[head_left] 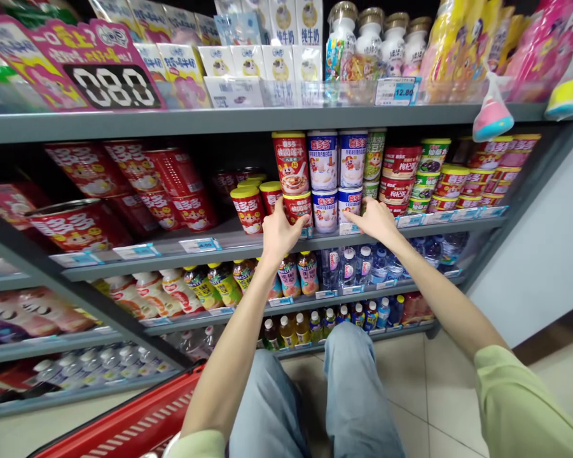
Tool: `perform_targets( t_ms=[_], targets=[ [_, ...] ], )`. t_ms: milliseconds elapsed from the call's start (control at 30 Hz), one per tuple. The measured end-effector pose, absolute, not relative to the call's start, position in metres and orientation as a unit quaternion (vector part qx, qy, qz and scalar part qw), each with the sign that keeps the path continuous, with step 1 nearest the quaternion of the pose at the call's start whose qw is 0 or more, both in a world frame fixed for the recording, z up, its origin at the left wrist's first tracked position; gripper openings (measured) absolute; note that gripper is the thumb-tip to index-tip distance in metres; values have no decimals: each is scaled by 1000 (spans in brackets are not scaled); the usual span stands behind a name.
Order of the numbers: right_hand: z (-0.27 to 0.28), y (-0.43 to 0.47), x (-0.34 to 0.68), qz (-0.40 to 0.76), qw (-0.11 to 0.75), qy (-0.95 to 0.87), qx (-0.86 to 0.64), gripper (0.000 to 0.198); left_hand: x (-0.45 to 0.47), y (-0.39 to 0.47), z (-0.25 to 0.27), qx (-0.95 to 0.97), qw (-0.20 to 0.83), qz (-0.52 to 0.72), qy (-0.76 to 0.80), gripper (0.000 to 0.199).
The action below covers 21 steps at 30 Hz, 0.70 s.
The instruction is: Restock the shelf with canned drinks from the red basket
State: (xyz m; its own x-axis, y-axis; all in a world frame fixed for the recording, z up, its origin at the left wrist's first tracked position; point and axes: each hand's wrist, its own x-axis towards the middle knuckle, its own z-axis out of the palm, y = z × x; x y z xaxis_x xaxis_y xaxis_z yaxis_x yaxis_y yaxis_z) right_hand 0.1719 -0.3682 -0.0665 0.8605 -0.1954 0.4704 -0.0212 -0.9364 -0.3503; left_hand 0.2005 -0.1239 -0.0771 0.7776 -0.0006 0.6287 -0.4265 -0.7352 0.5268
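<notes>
On the middle shelf, my left hand [282,230] is closed around the left side of a lower red can [296,205], its thumb across the front. Another red can [290,162] stands upright on top of it. My right hand [376,220] grips the right side of a lower white and blue can [350,200], thumb on its front and fingertips partly hidden beside the green cans [374,152]. An upper white and blue can [352,159] rests on that one. Between my hands stands a second white and blue stack [323,162].
Red multipacks [172,178] and yellow-lidded cans [247,207] stand to the left, short stacked cans [400,168] to the right. Milk cartons [279,60] fill the shelf above; bottles [308,273] line those below. A red shopping basket [138,413] is at my lower left.
</notes>
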Motion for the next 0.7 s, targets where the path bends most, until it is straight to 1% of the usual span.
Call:
perform_targets(
  t_ms=[167, 267, 467, 700],
  targets=[
    [-64, -366, 171, -269, 159, 69, -947, 75, 203, -123, -81, 872, 342, 323, -133, 72],
    [-62, -364, 171, -277, 161, 76, -944, 77, 204, -124, -83, 874, 341, 322, -127, 74],
    [-62, -361, 175, -296, 138, 86, -941, 85, 202, -124, -81, 876, 336, 322, -124, 77],
    [-63, -359, 176, -303, 126, 86, -941, 85, 201, -122, -82, 871, 341, 329, -132, 78]
  ],
)
